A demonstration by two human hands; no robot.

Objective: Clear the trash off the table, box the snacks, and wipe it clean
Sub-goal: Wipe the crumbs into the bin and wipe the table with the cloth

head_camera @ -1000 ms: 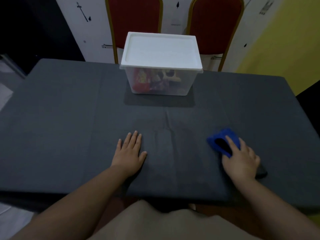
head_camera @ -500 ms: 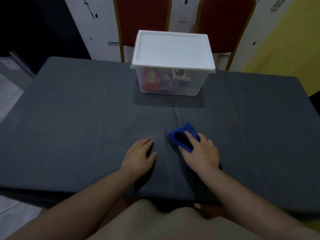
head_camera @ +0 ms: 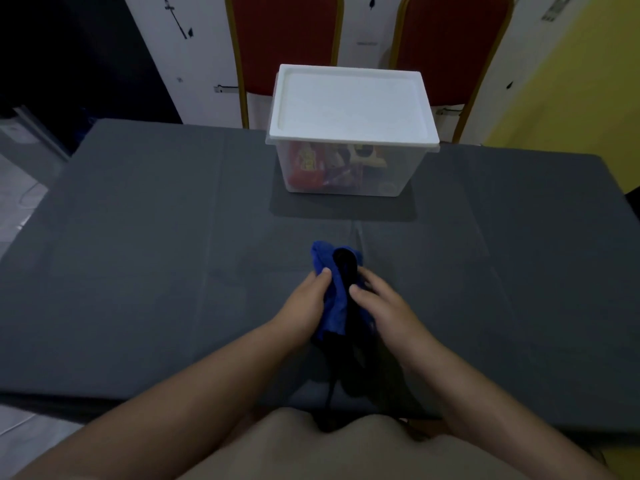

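A blue cloth (head_camera: 335,292) is bunched up and lifted just above the near middle of the dark grey table (head_camera: 138,254). My left hand (head_camera: 304,306) pinches its left side and my right hand (head_camera: 384,310) grips its right side. A dark fold runs down the cloth's middle between my hands. At the far middle of the table stands a clear plastic box (head_camera: 349,171) with its white lid (head_camera: 351,105) on. Snack packets (head_camera: 311,164) in red and purple show through its wall.
Two red chairs with gold frames (head_camera: 287,43) (head_camera: 450,46) stand behind the table's far edge, against a white wall. A yellow wall (head_camera: 568,98) lies to the right. The table's near edge runs just in front of my body.
My right hand slid the cloth leftward across the table to the middle. My left hand came off the tabletop and took hold of the cloth, which is now bunched between both hands.
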